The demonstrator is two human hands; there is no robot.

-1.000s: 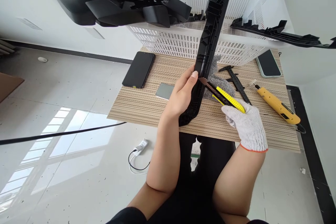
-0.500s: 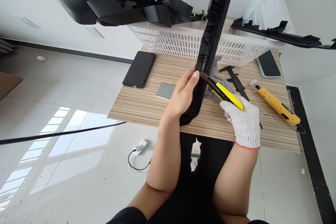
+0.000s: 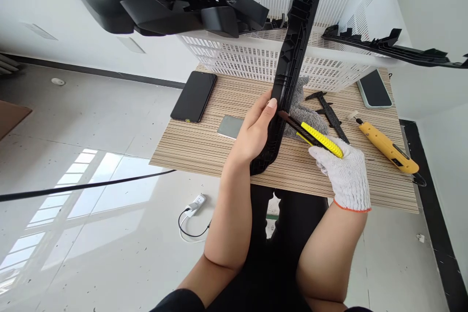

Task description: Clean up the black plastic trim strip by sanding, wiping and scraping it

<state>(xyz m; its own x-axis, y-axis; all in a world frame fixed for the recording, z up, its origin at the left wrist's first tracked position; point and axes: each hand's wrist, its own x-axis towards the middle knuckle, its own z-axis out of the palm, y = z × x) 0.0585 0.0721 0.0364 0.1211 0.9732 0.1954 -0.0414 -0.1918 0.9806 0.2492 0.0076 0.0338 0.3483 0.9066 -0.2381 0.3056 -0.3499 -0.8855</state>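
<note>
- Our bare left hand (image 3: pixel 256 131) gripped the long black trim strip (image 3: pixel 290 63), standing nearly upright on the table (image 3: pixel 204 141).
- Our gloved right hand (image 3: pixel 343 173) clasped the yellow knife (image 3: pixel 314 136) (blade tip touching the strip's edge, just beside our left thumb).

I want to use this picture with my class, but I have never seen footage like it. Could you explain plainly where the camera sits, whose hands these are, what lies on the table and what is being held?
The camera is worn on a person's head and looks down, so both arms belong to the wearer. There is no machine here.

The bare left hand grips a long black plastic strip, standing it up with its lower end on the wooden table. The right hand, in a white knitted glove, holds a yellow utility knife with its blade tip at the strip's edge.

On the table lie a dark phone, a small grey plate, a grey cloth, black calipers, a second yellow knife and another phone. Behind stands a white slotted basket holding more black plastic parts.
</note>
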